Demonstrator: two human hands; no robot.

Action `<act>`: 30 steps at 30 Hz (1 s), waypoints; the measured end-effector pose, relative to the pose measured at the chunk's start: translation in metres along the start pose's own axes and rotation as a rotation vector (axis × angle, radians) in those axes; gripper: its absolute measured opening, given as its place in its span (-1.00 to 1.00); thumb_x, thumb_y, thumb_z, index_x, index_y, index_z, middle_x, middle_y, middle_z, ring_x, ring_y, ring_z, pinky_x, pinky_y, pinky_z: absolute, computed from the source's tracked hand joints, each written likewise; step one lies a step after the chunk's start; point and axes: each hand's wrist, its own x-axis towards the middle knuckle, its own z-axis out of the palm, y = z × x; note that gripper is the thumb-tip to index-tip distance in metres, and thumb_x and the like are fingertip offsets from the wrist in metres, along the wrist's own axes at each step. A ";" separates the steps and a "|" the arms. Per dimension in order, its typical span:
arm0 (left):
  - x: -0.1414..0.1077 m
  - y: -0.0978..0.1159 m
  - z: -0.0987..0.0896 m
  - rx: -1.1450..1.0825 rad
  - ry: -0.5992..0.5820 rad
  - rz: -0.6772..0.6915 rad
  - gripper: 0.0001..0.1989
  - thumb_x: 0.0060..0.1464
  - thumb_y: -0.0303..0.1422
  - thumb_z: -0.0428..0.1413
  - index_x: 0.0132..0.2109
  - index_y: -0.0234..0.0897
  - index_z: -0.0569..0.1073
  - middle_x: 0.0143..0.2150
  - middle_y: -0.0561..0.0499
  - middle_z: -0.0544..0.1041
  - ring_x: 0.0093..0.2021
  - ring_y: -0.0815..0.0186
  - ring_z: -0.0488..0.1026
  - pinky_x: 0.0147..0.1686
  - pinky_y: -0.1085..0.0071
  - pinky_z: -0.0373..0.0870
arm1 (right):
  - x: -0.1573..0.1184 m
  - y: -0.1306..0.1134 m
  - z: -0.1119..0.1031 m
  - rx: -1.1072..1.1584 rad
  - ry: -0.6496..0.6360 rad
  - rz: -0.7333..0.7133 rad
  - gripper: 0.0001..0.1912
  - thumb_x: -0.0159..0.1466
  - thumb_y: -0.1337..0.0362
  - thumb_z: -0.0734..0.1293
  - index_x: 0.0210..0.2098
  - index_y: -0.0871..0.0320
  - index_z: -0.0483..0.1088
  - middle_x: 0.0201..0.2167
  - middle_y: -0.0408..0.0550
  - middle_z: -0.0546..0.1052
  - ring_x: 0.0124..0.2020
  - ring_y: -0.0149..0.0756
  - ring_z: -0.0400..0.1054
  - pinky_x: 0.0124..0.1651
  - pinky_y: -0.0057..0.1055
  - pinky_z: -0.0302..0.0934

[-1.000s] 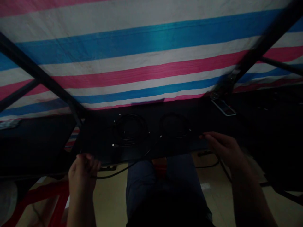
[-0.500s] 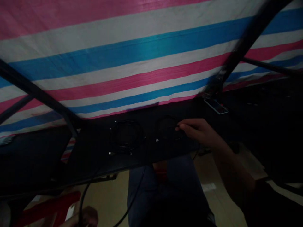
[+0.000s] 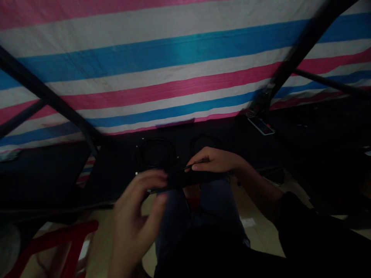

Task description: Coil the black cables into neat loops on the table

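A striped sheet (image 3: 185,46) is hanging behind everything in a very dim room, and a black table (image 3: 237,137) is stretching away beyond the fingertips of both hands. The right hand (image 3: 216,160) is pinching a thin black cable (image 3: 188,167) between thumb and fingers, a short length of it pointing out toward the left hand (image 3: 136,216). The left fingers are curving forward with the thumb standing apart, and the gap between them is showing no clear grip; where the cable is running past the right fingertips is too dark to tell. The left coil (image 3: 173,150) is lying just beyond the left fingertips, the right coil (image 3: 203,136) just beyond the right knuckles, partly hidden by that hand. A phone (image 3: 261,126) is resting farther off, beyond the right fingers and to their right, while a red stool (image 3: 66,235) is standing low to the left of the left fingers. Half a second ago the left hand was down below the table edge and the right was over its coil; now both are meeting in front of the body, which is probably putting the cable within easy reach of either hand.
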 end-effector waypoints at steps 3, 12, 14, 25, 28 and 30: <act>0.048 0.006 0.044 0.216 -0.355 0.196 -0.82 0.24 -0.25 0.12 -0.18 -0.19 0.59 -0.28 -0.02 0.58 -0.25 0.19 0.49 -0.23 0.39 0.34 | -0.004 -0.010 0.003 -0.072 0.014 -0.007 -0.70 0.39 0.22 0.28 -0.14 0.28 0.59 -0.35 -0.10 0.61 -0.34 -0.38 0.43 -0.26 -0.48 0.23; 0.055 -0.029 0.028 0.637 -0.949 0.017 -0.66 0.29 -0.26 0.00 -0.36 -0.24 0.58 -0.46 -0.01 0.54 -0.45 0.27 0.44 -0.41 0.41 0.17 | -0.041 0.033 0.026 -0.161 -0.120 0.275 -0.73 0.35 0.31 0.26 -0.32 0.21 0.61 -0.42 -0.10 0.61 -0.39 -0.38 0.44 -0.29 -0.48 0.19; 0.041 -0.034 0.033 0.817 -0.940 -0.015 -0.67 0.27 -0.31 -0.01 -0.37 -0.26 0.57 -0.41 -0.10 0.57 -0.42 0.19 0.49 -0.42 0.36 0.14 | -0.043 0.049 0.044 -0.235 -0.143 0.412 -0.75 0.32 0.36 0.28 -0.35 0.20 0.61 -0.46 -0.11 0.60 -0.44 -0.39 0.41 -0.34 -0.47 0.13; 0.032 -0.061 0.046 1.064 -1.022 -0.101 -0.60 0.32 -0.25 -0.07 -0.28 -0.27 0.62 -0.28 -0.26 0.64 -0.31 0.03 0.59 -0.34 0.26 0.32 | -0.072 0.078 0.066 -0.133 -0.244 0.683 -0.69 0.34 0.21 0.31 -0.42 0.22 0.60 -0.58 -0.12 0.48 -0.57 -0.42 0.27 -0.48 -0.48 0.05; 0.030 -0.079 0.070 1.206 -0.990 -0.123 -0.68 0.25 -0.35 0.00 -0.24 -0.34 0.65 -0.20 -0.37 0.64 -0.19 -0.09 0.61 -0.26 0.18 0.38 | -0.067 0.083 0.090 -0.281 -0.109 0.809 -0.78 0.29 0.27 0.34 -0.35 0.27 0.60 -0.44 0.07 0.57 -0.46 -0.28 0.41 -0.43 -0.43 0.11; 0.033 -0.087 0.074 1.162 -0.980 -0.124 -0.71 0.21 -0.37 0.03 -0.24 -0.34 0.65 -0.18 -0.35 0.64 -0.17 -0.07 0.60 -0.24 0.20 0.38 | -0.064 0.087 0.099 -0.295 -0.080 0.813 -0.79 0.27 0.29 0.35 -0.29 0.29 0.60 -0.37 0.14 0.59 -0.41 -0.23 0.43 -0.41 -0.41 0.13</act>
